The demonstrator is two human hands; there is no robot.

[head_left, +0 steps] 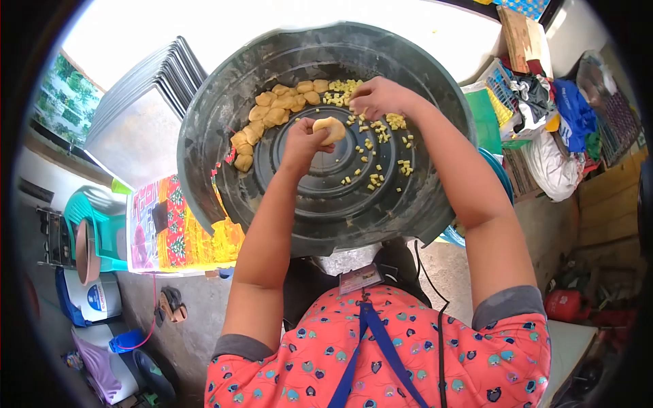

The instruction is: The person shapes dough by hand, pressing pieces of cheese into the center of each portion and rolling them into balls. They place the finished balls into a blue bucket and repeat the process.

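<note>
A large dark round tub point(326, 231) lies in front of me. Over its middle, my left hand point(304, 144) pinches a flat round piece of dough point(330, 130). Up and to the right of it, my right hand point(378, 98) reaches down to the small yellow cubes point(342, 88), fingers drawn together; what they hold, if anything, is hidden. Several filled-looking dough pieces point(275, 116) sit packed together in a curved band along the tub's upper left. More yellow cubes point(375, 180) are scattered over the tub's right half.
Stacked metal trays point(146, 95) stand at the upper left, beyond a colourful patterned cloth point(178, 224). A teal plastic chair point(109, 224) and sandals point(173, 304) are at the lower left. Piled clothes and bags point(575, 109) lie at the right. An ID badge point(360, 279) hangs before me.
</note>
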